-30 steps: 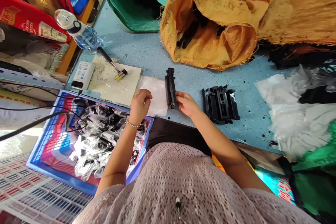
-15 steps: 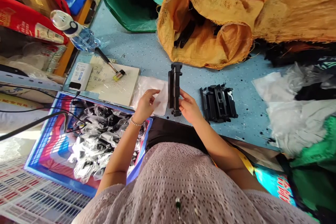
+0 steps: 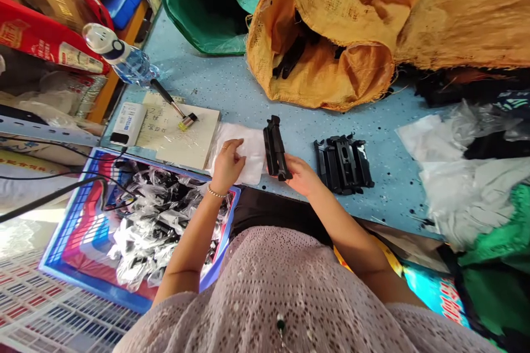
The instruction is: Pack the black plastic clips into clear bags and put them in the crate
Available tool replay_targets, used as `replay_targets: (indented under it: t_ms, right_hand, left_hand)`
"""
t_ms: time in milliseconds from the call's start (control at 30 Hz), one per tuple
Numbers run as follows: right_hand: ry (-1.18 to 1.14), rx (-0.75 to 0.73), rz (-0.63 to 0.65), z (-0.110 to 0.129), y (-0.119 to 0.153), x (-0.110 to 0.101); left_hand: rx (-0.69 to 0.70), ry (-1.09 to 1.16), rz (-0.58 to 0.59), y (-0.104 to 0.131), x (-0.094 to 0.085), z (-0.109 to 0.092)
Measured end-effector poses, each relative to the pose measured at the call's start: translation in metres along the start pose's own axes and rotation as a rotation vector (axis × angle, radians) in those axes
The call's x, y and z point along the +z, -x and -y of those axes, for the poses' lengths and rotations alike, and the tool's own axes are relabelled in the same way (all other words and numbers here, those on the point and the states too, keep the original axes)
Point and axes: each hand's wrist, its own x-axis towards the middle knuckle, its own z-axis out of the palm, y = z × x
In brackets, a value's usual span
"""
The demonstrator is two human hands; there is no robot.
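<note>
My right hand [image 3: 303, 175] grips the lower end of a long black plastic bracket [image 3: 275, 148], holding it tilted above the table. My left hand [image 3: 227, 166] is over the left part of a stack of thin, clear plastic bags [image 3: 250, 150]. Its thumb and forefinger are apart with nothing between them; whether the fingertips touch the top bag I cannot tell. Right of my right hand, several similar black brackets [image 3: 343, 164] lie side by side on the blue speckled table [image 3: 207, 80].
A blue basket [image 3: 58, 237] at the lower left holds bagged black parts. An orange woven sack [image 3: 331, 88] with black pieces inside lies open at the back, beside a green sack [image 3: 178, 8]. A water bottle [image 3: 128, 63] and cardboard [image 3: 202, 138] with a black-handled tool [image 3: 168, 94] stand left.
The black bracket has tilted, its upper end dropping and leaning left, while my right hand came slightly right and down. My left hand has drawn back a little to the left, its fingers more bent.
</note>
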Motion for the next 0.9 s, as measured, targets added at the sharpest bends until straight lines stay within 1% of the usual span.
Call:
replay_targets:
  t_ms: [33,67,133,167,200,267,333,367,467,500,533,567,633,700,733,800,833,867,900]
  right_hand:
    - [0.007,0.023,0.037,0.001,0.004,-0.003]
    - [0.010,0.074,0.105,0.002,0.008,-0.006]
    - [-0.015,0.243,0.253,0.003,0.012,-0.011]
    - [-0.045,0.343,0.294,0.002,0.012,-0.012]
    - [-0.086,0.434,0.300,0.000,0.010,-0.013]
    - [-0.181,0.550,0.243,-0.003,0.004,-0.013]
    - [-0.247,0.591,0.182,-0.005,-0.003,-0.012]
    - [-0.268,0.589,0.160,-0.005,-0.005,-0.012]
    - [-0.310,0.542,0.088,-0.004,-0.010,-0.008]
    - [-0.315,0.524,0.078,-0.004,-0.012,-0.007]
    - [-0.308,0.504,0.080,-0.004,-0.014,-0.005]
    - [-0.288,0.470,0.084,-0.005,-0.017,-0.004]
    - [-0.193,0.335,0.065,-0.008,-0.021,0.001]
    - [-0.003,0.130,-0.027,-0.011,-0.023,0.006]
    - [0.139,0.022,-0.094,-0.013,-0.022,0.009]
    - [0.472,-0.151,-0.208,-0.015,-0.016,0.016]
    - [0.618,-0.207,-0.236,-0.016,-0.012,0.019]
    - [0.722,-0.244,-0.227,-0.016,-0.008,0.021]
    - [0.764,-0.256,-0.171,-0.016,-0.004,0.023]
  left_hand:
    - [0.013,-0.030,-0.008,0.000,-0.004,0.000]
    - [0.031,-0.057,-0.009,0.000,-0.007,0.000]
    - [0.083,-0.112,-0.017,0.000,-0.009,-0.002]
    - [0.120,-0.144,-0.029,0.000,-0.009,-0.003]
    - [0.161,-0.180,-0.038,0.002,-0.009,-0.004]
    - [0.243,-0.247,-0.038,0.006,-0.011,-0.006]
    - [0.299,-0.284,-0.043,0.012,-0.016,-0.006]
    - [0.310,-0.291,-0.068,0.014,-0.019,-0.005]
    - [0.301,-0.297,-0.187,0.021,-0.026,-0.003]
    - [0.303,-0.300,-0.201,0.023,-0.026,-0.004]
    - [0.325,-0.298,-0.187,0.026,-0.024,-0.006]
    - [0.373,-0.285,-0.147,0.029,-0.020,-0.009]
    - [0.501,-0.225,-0.016,0.038,-0.010,-0.018]
    - [0.601,-0.144,0.100,0.047,0.001,-0.028]
    - [0.612,-0.112,0.131,0.049,0.006,-0.032]
    - [0.570,-0.089,0.166,0.051,0.012,-0.037]
    - [0.547,-0.090,0.177,0.049,0.013,-0.037]
    - [0.522,-0.091,0.185,0.047,0.013,-0.038]
    - [0.489,-0.086,0.189,0.046,0.010,-0.039]
